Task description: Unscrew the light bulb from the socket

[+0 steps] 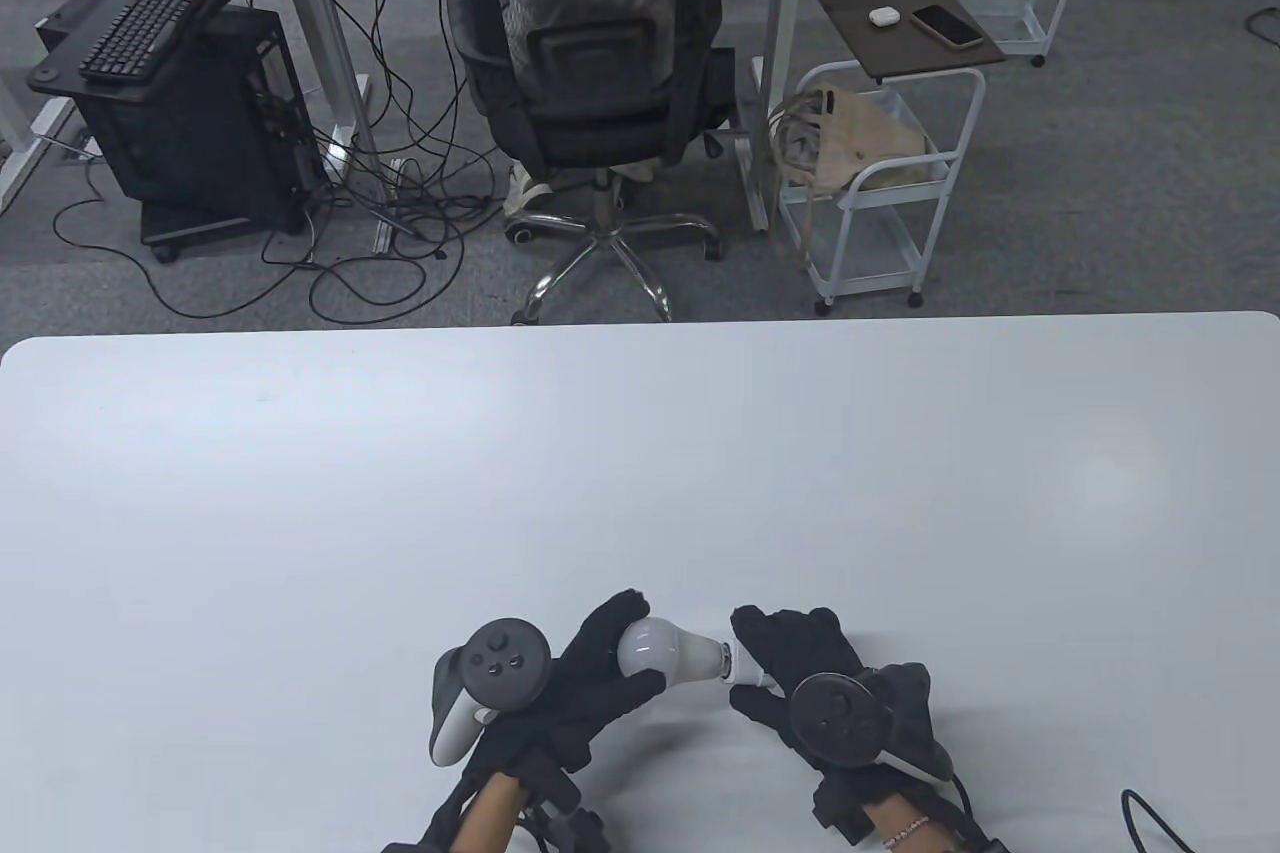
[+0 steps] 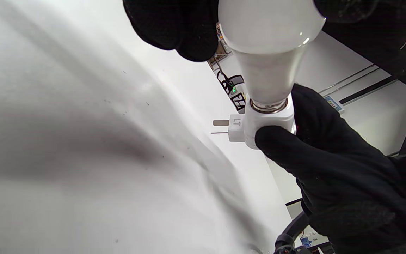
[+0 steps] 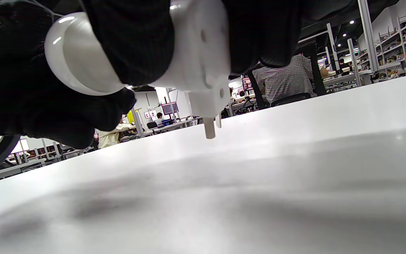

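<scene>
So the big white table takes up pretty much the whole lower half of the overhead shot, and both my hands come in at the near edge, around the middle. Past the far edge there's an office chair, a white rolling cart and a black PC tower with a keyboard on top.

My left hand is wrapped around the round end of the light bulb. Fingers curl over the far side of the globe and the thumb comes up underneath, so it's properly gripping the glass. In the left wrist view the bulb hangs in from the top, with my gloved fingertips on the dome.

My right hand has the socket, closed snugly around it. It's a small white plug-in adapter, and the right wrist view shows its body squeezed between my fingers with two prongs sticking out toward the table, not touching it.

The bulb lies roughly sideways between both hands, held just above the tabletop. Its metal screw base is seated in the socket; only a thin ring of metal shows at the collar.
</scene>
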